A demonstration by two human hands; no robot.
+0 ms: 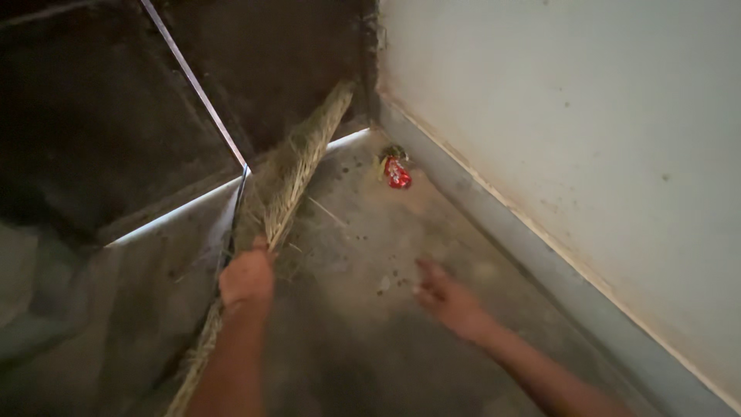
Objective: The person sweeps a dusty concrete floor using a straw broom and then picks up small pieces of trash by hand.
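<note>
The straw broom (289,181) slants up toward the dark corner, gripped mid-length in the closed left hand (247,276). Right of the broom, the right hand (448,297) hovers spread over the floor (370,340); a red wrapper (397,173) lies beyond it by the wall (587,154).

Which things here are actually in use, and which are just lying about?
In use:
- straw broom, gripped by the left hand
- right hand, open, reaching over the floor

Lying about:
- red wrapper in the corner by the wall
- loose straws and small debris
- metal strip
</note>
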